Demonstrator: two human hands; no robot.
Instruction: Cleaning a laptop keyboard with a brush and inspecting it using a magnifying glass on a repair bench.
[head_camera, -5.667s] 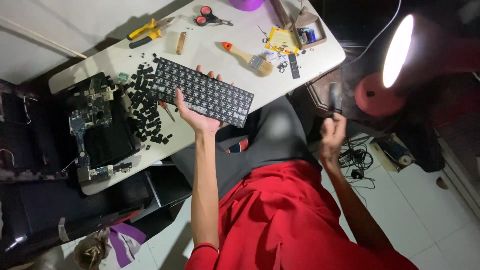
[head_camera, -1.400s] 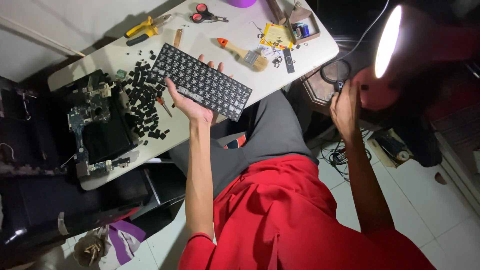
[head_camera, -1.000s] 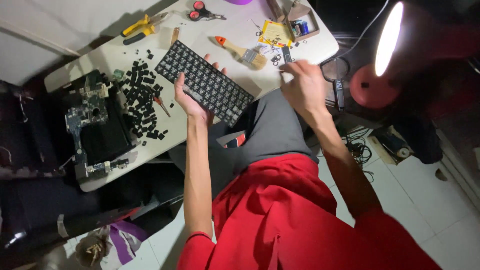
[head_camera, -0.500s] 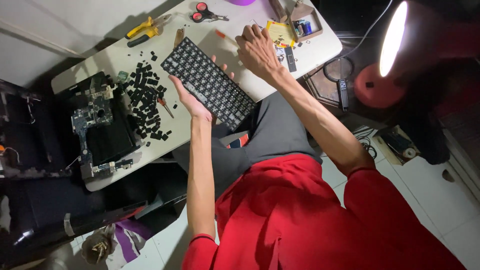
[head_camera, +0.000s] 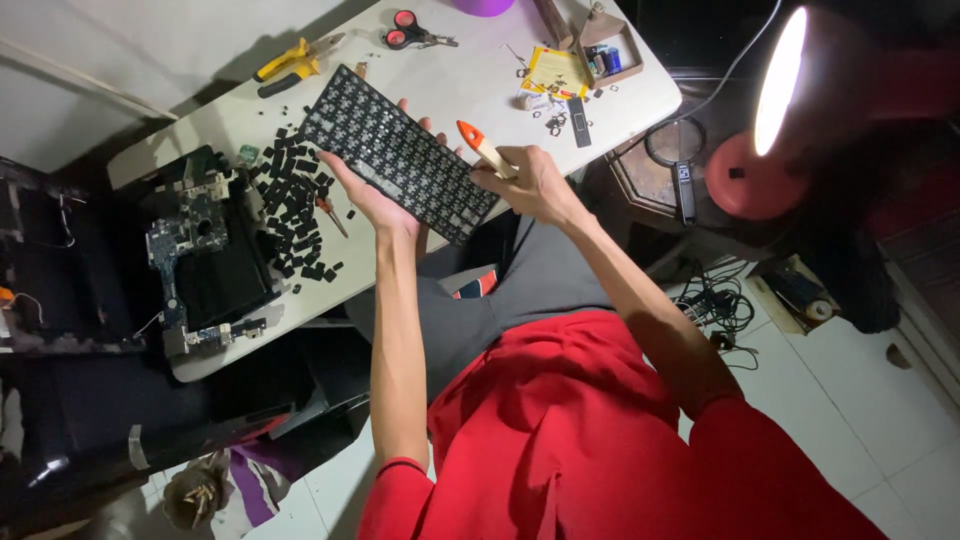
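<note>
My left hand (head_camera: 375, 200) supports a black keyboard (head_camera: 397, 152) from below, tilted above the white table (head_camera: 470, 70); its keycaps are off. My right hand (head_camera: 530, 185) grips a paintbrush (head_camera: 484, 148) with a wooden handle and orange tip, held against the keyboard's right end. A pile of loose black keycaps (head_camera: 292, 215) lies on the table just left of the keyboard.
An opened laptop base with its circuit board (head_camera: 205, 250) sits at the table's left end. Yellow pliers (head_camera: 285, 68), red scissors (head_camera: 410, 28), a small box of parts (head_camera: 600, 50) and a yellow card lie at the back. A lit red desk lamp (head_camera: 765, 150) stands on the right.
My right hand came from beside the lamp to the table, picked up the paintbrush, and brought it to the keyboard. My left hand has kept holding the keyboard.
</note>
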